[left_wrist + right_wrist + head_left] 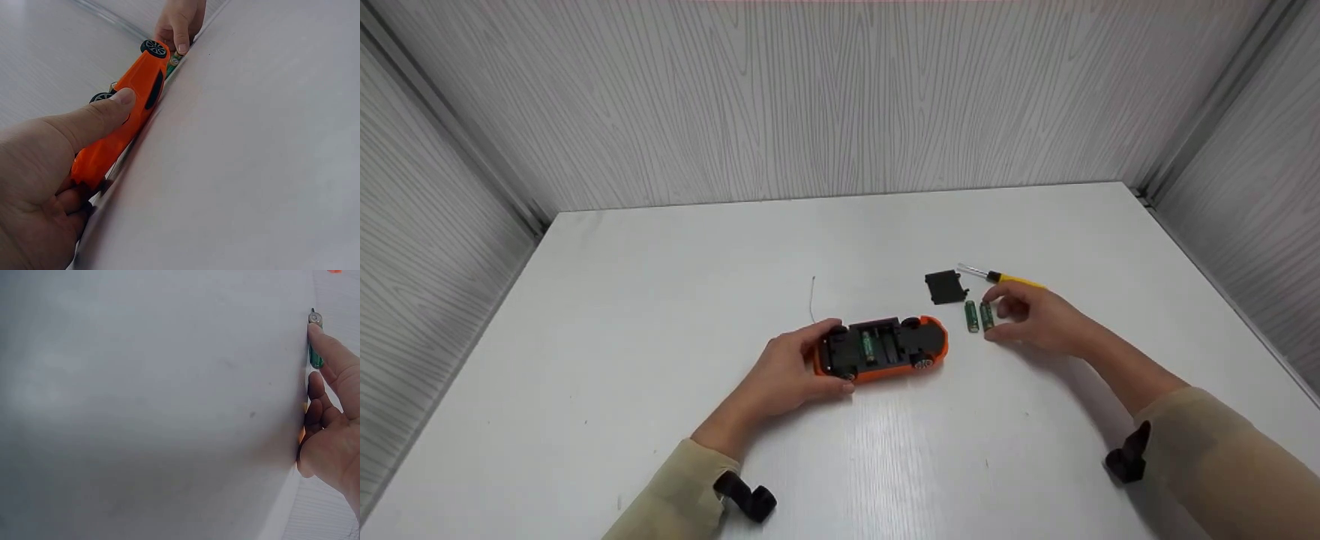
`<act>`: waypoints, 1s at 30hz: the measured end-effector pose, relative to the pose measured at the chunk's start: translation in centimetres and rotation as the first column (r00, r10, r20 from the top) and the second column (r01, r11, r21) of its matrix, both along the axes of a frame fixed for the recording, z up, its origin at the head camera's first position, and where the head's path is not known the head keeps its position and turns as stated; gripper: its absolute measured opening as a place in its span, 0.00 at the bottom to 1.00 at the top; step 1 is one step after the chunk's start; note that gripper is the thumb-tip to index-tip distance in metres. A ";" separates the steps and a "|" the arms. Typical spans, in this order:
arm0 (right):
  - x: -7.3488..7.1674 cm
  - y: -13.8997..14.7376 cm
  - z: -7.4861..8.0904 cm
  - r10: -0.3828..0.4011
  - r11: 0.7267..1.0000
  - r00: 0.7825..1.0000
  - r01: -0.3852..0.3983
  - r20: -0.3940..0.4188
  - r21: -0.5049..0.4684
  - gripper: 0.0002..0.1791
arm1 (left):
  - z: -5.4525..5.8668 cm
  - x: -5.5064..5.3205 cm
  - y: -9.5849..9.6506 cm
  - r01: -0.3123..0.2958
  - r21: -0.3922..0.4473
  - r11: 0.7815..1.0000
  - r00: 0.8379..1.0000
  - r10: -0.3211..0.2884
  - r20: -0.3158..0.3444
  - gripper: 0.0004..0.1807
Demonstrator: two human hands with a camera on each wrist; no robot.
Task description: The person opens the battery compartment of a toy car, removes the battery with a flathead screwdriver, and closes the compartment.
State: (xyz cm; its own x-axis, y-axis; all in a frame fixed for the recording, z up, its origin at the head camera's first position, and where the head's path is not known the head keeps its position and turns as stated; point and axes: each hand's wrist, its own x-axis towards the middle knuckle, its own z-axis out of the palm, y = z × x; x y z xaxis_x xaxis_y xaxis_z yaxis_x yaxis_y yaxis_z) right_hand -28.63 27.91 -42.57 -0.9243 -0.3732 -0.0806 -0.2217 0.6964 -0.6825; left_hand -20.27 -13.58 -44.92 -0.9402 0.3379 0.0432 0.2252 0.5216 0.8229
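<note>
An orange toy car (885,349) lies wheels up on the table, its battery compartment uncovered. Inside that compartment sits one green battery (868,347), with bare slots beside it. My left hand (791,371) grips the car's left end between thumb and fingers; in the left wrist view the thumb presses the car's orange side (132,115). To the right, my right hand (1046,319) pinches a green battery (987,316) by its two ends, thumb at the near end. Another loose battery (971,316) lies just left of it. The right wrist view shows the thumb against the pinched battery (315,349).
A black battery cover (946,287) lies behind the loose batteries. Next to it is a screwdriver (997,277) with a yellow handle, partly behind my right hand. A thin wire antenna (811,300) sticks out behind the car. Panel walls (840,97) stand at the back and sides.
</note>
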 end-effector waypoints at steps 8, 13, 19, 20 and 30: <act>0.2 -0.1 0.2 -0.012 1.000 1.000 0.012 0.013 0.015 0.28 | 0.1 -0.1 0.1 -0.008 -0.016 1.000 1.000 0.008 0.009 0.52; 0.1 0.0 0.1 -0.004 1.000 1.000 0.004 0.011 -0.001 0.29 | 0.1 0.1 0.1 -0.004 0.006 1.000 1.000 0.004 0.016 0.53; 0.0 0.2 -0.1 0.006 1.000 1.000 -0.006 0.002 -0.006 0.31 | 0.0 0.2 0.0 0.003 0.031 1.000 1.000 -0.004 0.022 0.53; 0.0 0.2 -0.1 0.007 1.000 1.000 -0.007 0.000 -0.004 0.31 | 0.0 0.2 0.0 0.004 0.030 1.000 1.000 -0.004 0.020 0.53; 0.0 0.2 0.0 0.003 1.000 1.000 -0.003 0.012 0.006 0.33 | 0.0 0.1 0.0 0.000 0.013 1.000 1.000 0.000 0.017 0.53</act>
